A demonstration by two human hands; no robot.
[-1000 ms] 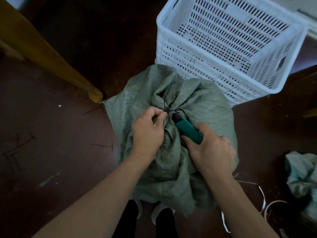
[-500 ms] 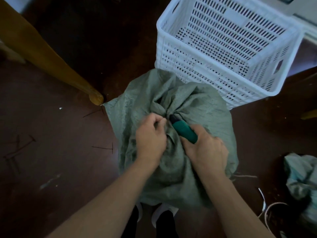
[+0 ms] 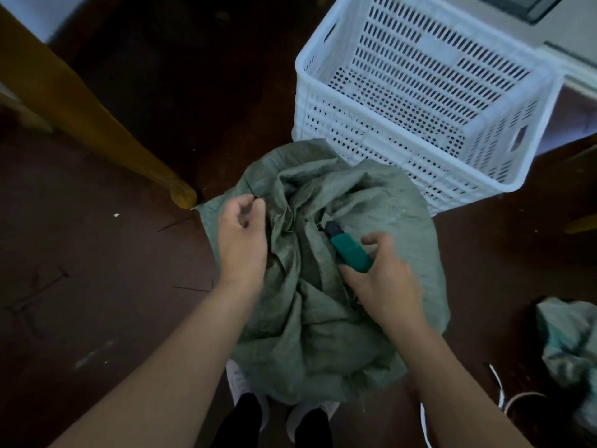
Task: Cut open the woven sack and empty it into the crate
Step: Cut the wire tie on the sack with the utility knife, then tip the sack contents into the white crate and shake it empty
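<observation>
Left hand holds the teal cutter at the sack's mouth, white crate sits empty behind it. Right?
Not quite: the teal cutter is in the right hand, not the left. The left hand pinches the sack fabric. The white crate does sit empty behind it, as the head view shows.

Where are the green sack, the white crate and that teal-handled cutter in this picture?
green sack (image 3: 397, 215): head view, on the bare fabric at its upper right.
white crate (image 3: 400, 156): head view, on the perforated near wall.
teal-handled cutter (image 3: 350, 252): head view, on the teal handle just above the right hand (image 3: 384, 286).
</observation>
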